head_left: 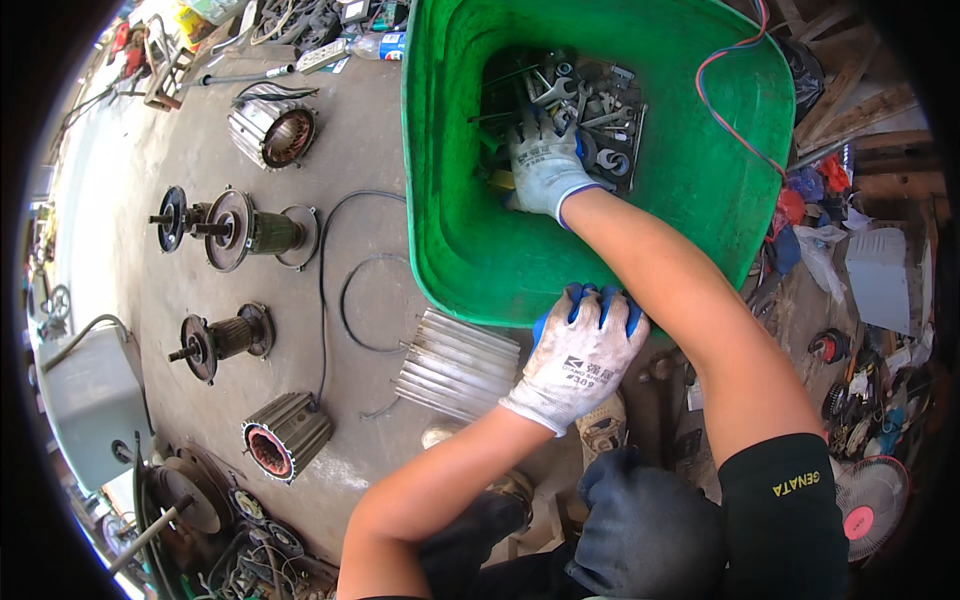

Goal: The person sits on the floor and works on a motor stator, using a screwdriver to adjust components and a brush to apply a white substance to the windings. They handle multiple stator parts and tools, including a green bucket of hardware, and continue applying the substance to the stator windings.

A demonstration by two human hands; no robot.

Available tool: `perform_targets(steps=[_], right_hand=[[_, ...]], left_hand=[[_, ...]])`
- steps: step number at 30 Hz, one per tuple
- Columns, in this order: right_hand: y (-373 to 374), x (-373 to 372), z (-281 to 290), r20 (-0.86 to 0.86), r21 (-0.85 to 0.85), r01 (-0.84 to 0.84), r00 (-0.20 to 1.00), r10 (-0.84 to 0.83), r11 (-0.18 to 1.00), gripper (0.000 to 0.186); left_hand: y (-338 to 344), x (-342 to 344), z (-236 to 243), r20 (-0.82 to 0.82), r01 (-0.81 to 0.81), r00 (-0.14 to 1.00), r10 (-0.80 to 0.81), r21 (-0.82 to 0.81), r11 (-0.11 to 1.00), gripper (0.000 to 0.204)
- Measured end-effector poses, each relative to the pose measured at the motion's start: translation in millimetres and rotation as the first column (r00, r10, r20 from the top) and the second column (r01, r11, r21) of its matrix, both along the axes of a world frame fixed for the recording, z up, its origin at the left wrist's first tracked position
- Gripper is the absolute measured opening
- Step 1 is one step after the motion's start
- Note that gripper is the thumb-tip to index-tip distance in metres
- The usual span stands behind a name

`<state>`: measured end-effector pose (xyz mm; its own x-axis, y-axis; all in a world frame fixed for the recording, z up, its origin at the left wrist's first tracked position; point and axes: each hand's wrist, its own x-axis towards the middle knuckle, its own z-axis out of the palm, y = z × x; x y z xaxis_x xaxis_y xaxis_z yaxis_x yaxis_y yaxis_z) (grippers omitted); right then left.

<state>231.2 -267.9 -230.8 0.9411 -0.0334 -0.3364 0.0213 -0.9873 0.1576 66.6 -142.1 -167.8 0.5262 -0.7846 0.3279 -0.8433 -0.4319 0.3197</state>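
Note:
A deep green plastic bin (690,200) stands tilted in front of me, its mouth toward me. My left hand (580,360), in a white glove with blue fingertips, grips the bin's near rim with curled fingers. Inside it my right hand (545,165), in a pale grey glove with blue, reaches down to the bottom. Its fingers are apart over a pile of metal tools; the fingertips are partly hidden among them. Several spanners lie there, including an open-ended spanner (556,92) and a larger spanner (612,160) beside the hand.
On the floor to the left lie motor housings (287,437), (273,125) and rotors (255,232), (228,338). A finned aluminium housing (458,365) with a black cable sits below the bin. A red-blue wire (703,90) hangs over the bin's right wall. A fan (868,508) stands lower right.

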Motion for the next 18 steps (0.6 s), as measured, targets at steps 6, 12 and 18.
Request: perform_targets(steps=[6, 12, 18], right_hand=[[-50.3, 34.4, 11.2, 0.139, 0.12, -0.16, 0.98, 0.143, 0.98, 0.034], [-110.3, 38.7, 78.4, 0.117, -0.116, 0.277, 0.957, -0.264, 0.954, 0.034], [-32.2, 36.9, 50.9, -0.085, 0.252, -0.011, 0.996, 0.034, 0.968, 0.055]], left_hand=[[-0.8, 0.3, 0.7, -0.035, 0.01, 0.999, -0.01, 0.004, 1.0, 0.041], [-1.7, -4.3, -1.5, 0.003, -0.003, 1.0, 0.003, 0.0, 1.0, 0.043], [-7.7, -4.6, -1.7, -0.005, -0.017, 1.0, 0.017, -0.011, 1.0, 0.042]])
